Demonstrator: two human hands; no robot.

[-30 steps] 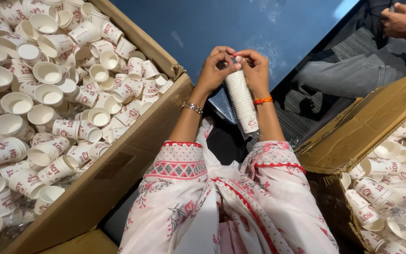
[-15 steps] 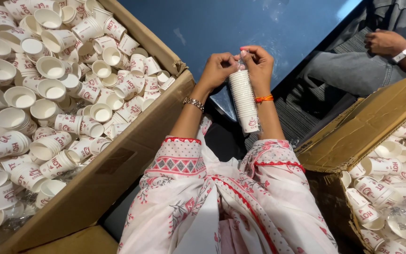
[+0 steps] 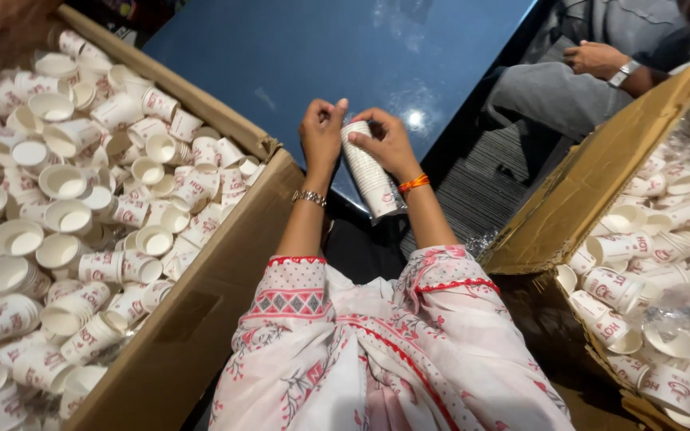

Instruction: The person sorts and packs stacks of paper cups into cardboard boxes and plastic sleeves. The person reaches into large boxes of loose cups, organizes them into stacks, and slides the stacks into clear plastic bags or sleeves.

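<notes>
Both hands grip a stack of paper cups [image 3: 370, 169] above the blue worktop [image 3: 345, 56]: the right hand [image 3: 389, 142] wraps its upper part, the left hand [image 3: 323, 132] pinches the top rim, between two cardboard boxes [image 3: 225, 263] of loose cups [image 3: 81, 207].

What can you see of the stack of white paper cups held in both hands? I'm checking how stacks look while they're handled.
The stack of white paper cups is a long nested column with red print on its walls, apparently thin paper. It tilts, top end up between the hands, lower end slanting down to the right, free in the air above the blue tabletop's edge. The left hand pinches near the top rim; the right hand wraps the upper part. Nothing else touches it.
</notes>
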